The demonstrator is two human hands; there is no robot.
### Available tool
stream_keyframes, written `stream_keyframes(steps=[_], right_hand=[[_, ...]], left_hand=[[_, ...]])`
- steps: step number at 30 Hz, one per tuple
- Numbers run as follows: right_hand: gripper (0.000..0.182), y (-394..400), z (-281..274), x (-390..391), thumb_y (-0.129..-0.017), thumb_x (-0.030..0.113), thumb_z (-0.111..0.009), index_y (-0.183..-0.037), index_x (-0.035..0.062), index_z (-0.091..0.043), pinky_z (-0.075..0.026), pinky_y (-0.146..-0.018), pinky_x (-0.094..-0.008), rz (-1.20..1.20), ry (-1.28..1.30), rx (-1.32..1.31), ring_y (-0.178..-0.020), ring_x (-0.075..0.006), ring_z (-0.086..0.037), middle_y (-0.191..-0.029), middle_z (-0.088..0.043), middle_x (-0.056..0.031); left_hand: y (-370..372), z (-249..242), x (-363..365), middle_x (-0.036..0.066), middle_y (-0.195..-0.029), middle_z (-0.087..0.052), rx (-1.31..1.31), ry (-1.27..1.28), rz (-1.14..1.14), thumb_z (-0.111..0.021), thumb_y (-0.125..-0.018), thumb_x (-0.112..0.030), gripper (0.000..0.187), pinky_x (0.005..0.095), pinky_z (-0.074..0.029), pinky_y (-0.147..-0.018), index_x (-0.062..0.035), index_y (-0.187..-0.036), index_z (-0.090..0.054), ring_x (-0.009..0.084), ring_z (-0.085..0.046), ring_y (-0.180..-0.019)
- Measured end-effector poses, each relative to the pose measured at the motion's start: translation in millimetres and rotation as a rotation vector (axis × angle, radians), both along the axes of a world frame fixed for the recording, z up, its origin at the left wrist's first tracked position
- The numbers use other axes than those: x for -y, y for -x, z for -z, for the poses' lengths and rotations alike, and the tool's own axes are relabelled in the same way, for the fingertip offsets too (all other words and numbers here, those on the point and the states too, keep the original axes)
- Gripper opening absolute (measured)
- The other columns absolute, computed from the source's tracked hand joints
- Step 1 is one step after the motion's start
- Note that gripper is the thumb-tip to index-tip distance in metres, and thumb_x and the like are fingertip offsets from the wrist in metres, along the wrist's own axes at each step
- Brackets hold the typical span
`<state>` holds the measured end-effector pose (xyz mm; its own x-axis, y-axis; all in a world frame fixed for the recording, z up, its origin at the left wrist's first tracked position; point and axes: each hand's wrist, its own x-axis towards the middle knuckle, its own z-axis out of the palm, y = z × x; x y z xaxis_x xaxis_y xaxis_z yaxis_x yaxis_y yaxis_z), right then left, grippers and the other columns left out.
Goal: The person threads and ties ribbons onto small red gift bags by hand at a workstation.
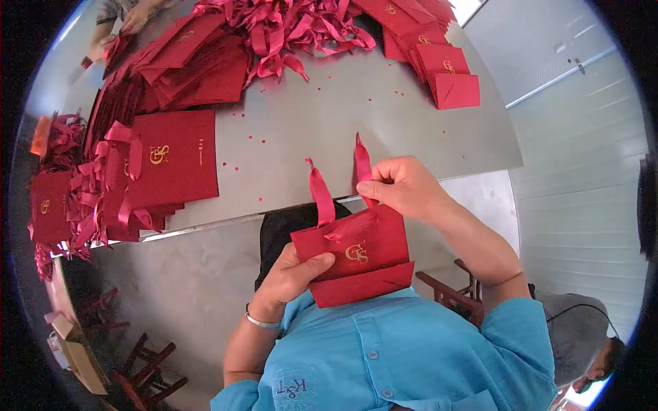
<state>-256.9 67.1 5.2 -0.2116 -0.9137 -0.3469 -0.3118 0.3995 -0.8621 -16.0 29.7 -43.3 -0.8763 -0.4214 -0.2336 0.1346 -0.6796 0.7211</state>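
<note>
A small dark red paper bag with a gold logo is held in front of my chest, its base folded up across the lower front. My left hand grips its left edge, thumb on the front face and the other fingers hidden behind. My right hand pinches a pink ribbon between thumb and forefinger above the bag's top edge. The other ribbon end stands up loose to the left, and part of the ribbon crosses the upper front of the bag.
On the metal table lie a pile of loose ribbons, stacked flat bags, another bag stack and ribboned bags. Small red dots are scattered about. A co-worker's hand is at far left; another person sits at right.
</note>
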Motion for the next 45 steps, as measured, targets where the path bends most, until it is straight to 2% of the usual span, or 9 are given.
stream_keyframes(steps=[10,12,13,16,18,21,28,39,45], right_hand=[[0.02,-0.2,-1.0,18.6,-0.083,0.018,-0.069,-0.075,0.0015,-0.062,-0.038,-0.05,-0.0215,-0.052,0.072,-0.122,-0.058,-0.0033,-0.05,-0.064,-0.058,0.0017],[0.018,4.3,-0.4,23.9,-0.081,0.018,-0.07,-0.08,0.0005,-0.065,-0.043,-0.053,-0.0236,-0.047,0.36,-0.653,-0.061,-0.0062,-0.055,-0.078,-0.064,-0.0026],[0.018,6.7,-3.1,22.7,-0.081,0.018,-0.07,-0.08,0.0005,-0.065,-0.043,-0.053,-0.0236,-0.053,0.373,-0.652,-0.061,-0.0062,-0.055,-0.078,-0.064,-0.0026],[0.023,14.7,-11.3,-1.4,-0.08,0.018,-0.071,-0.093,0.0,-0.065,-0.047,-0.06,-0.0271,0.047,0.21,-0.338,-0.072,-0.0109,-0.061,-0.092,-0.065,-0.0061],[0.033,17.8,-17.1,-24.3,-0.08,0.016,-0.07,-0.107,-0.0013,-0.061,-0.05,-0.073,-0.0297,0.216,0.053,0.213,-0.086,-0.0147,-0.063,-0.099,-0.066,-0.0078],[0.039,16.5,-5.2,-61.4,-0.082,0.011,-0.067,-0.117,-0.0023,-0.056,-0.049,-0.085,-0.0309,0.218,0.238,0.681,-0.098,-0.0159,-0.061,-0.104,-0.065,-0.008],[0.034,8.0,-58.4,-54.8,-0.083,0.0,-0.061,-0.117,-0.0046,-0.057,-0.05,-0.083,-0.0277,0.175,0.279,0.317,-0.092,-0.0138,-0.063,-0.106,-0.065,-0.0085],[0.031,43.4,-65.3,-24.0,-0.083,-0.003,-0.062,-0.114,-0.0063,-0.058,-0.052,-0.081,-0.027,-0.043,0.183,0.346,-0.091,-0.0134,-0.064,-0.103,-0.066,-0.0105],[0.034,48.0,-42.2,-24.0,-0.082,0.001,-0.065,-0.114,-0.0066,-0.058,-0.052,-0.081,-0.0275,0.014,0.19,0.471,-0.09,-0.0146,-0.064,-0.102,-0.067,-0.0109]], left_hand=[[7.5,4.4,-0.5,0.012,-0.119,-0.059,0.039,-0.22,-0.084,-0.055,-0.091,-0.01,0.038,0.0356,-0.048,-0.093,0.0009,-0.126,-0.048,0.0214,-0.058,-0.109],[10.0,6.0,-2.9,0.013,-0.12,-0.058,0.026,-0.26,-0.124,-0.055,-0.091,-0.011,0.038,0.0367,-0.048,-0.093,0.0002,-0.126,-0.048,0.0223,-0.057,-0.11],[10.7,5.4,-2.8,0.014,-0.121,-0.058,0.012,-0.307,-0.158,-0.055,-0.091,-0.012,0.038,0.0379,-0.048,-0.093,-0.0004,-0.126,-0.048,0.0231,-0.057,-0.111],[9.3,-5.4,-1.7,0.014,-0.123,-0.056,0.007,-0.318,-0.201,-0.055,-0.091,-0.013,0.039,0.0396,-0.048,-0.093,-0.0015,-0.127,-0.047,0.0239,-0.057,-0.112],[12.6,-11.8,2.4,0.013,-0.123,-0.056,-0.026,-0.312,-0.237,-0.055,-0.091,-0.014,0.039,0.0401,-0.048,-0.094,-0.0018,-0.127,-0.047,0.0237,-0.057,-0.112],[25.5,-20.4,14.1,0.012,-0.123,-0.056,-0.082,-0.331,-0.271,-0.057,-0.091,-0.014,0.04,0.0404,-0.048,-0.094,-0.0021,-0.127,-0.047,0.0232,-0.057,-0.111],[58.8,-34.7,42.6,0.011,-0.118,-0.058,-0.298,-0.125,-0.222,-0.06,-0.09,-0.019,0.039,0.0384,-0.049,-0.092,-0.0016,-0.124,-0.05,0.0215,-0.059,-0.107],[79.6,-38.7,111.5,0.018,-0.118,-0.056,-0.195,-0.248,-0.201,-0.048,-0.097,-0.02,0.016,0.0479,-0.05,-0.089,-0.006,-0.105,-0.049,0.0303,-0.059,-0.104],[94.1,-30.9,109.0,0.018,-0.123,-0.053,-0.429,-0.242,-0.388,-0.044,-0.099,-0.023,0.022,0.0455,-0.046,-0.096,-0.0072,-0.113,-0.05,0.0301,-0.054,-0.113]])
